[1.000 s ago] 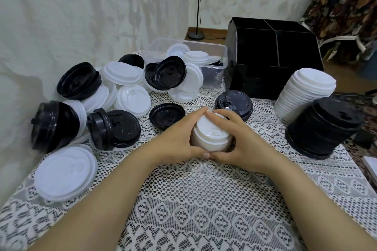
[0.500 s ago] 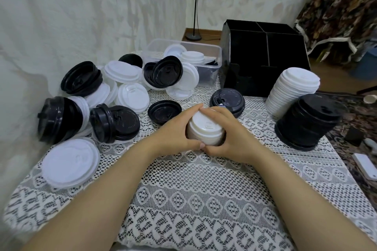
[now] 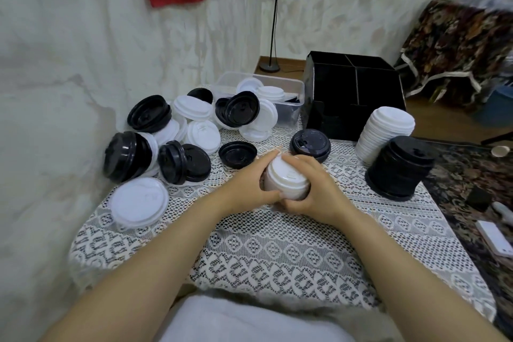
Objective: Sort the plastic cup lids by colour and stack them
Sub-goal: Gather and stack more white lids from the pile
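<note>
Both hands on one item: left hand (image 3: 244, 186) and right hand (image 3: 313, 191) cup a short stack of white plastic dome lids (image 3: 286, 179) from either side. Fingers (image 3: 266, 159) are curled round its wall, thumbs meeting on the near side. It's on or just above the lace-covered counter (image 3: 277, 244); can't tell which, the thumbs hide the base.

Risks, my read:
- The held stack tilts away. An uneven squeeze could cock a lid or pop the nest apart.
- Likely destination is the tall stack of white lids (image 3: 385, 133), well right of the fingers. It's tilted and looks to lean against the tall stack of black lids (image 3: 399, 166) beside it. Added height could topple it, and lids would roll off the counter's right edge.
- Black lid with sip flap (image 3: 310, 144) sits just beyond the fingers, and a loose upturned black lid (image 3: 237, 154) beyond-left. A careless lift clips either.

Hard to make out:
- Lid count in the held stack, since palms cover the sides.
- Mixed heap of black and white lids (image 3: 188, 130), left of the fingers. It overlaps, several lids are on edge, and some colours look nested together.
- Clear plastic tub (image 3: 288, 108) beyond the fingers holds white lids; the rest is hidden.
</note>
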### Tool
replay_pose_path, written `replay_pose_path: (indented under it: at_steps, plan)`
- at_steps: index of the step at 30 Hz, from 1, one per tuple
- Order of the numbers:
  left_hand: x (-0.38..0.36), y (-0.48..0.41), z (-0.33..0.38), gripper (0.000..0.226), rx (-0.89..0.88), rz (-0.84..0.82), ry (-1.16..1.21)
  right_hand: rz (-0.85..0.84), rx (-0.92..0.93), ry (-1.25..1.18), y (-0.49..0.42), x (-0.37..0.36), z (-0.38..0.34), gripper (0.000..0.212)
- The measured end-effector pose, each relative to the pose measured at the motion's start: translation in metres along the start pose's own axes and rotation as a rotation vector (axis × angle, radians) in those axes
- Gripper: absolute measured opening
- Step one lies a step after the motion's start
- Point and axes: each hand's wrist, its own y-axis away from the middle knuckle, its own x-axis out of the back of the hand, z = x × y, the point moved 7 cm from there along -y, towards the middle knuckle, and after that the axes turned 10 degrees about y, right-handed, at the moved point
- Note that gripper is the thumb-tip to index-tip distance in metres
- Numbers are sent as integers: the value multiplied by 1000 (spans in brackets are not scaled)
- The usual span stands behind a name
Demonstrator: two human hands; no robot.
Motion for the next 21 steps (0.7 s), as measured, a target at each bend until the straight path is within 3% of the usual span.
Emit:
replay_pose_path:
  at_steps: [7, 16, 21]
  plan:
    - [5, 56, -4, 79, -4, 68, 30, -49, 31, 19, 21, -18, -34, 84]
    - [17, 107, -7, 88, -2, 106, -104, -82, 56, 8, 46, -45, -69, 85]
    - [19, 123, -7, 86, -19, 102, -52, -86, 63, 12, 54, -53, -81, 83]
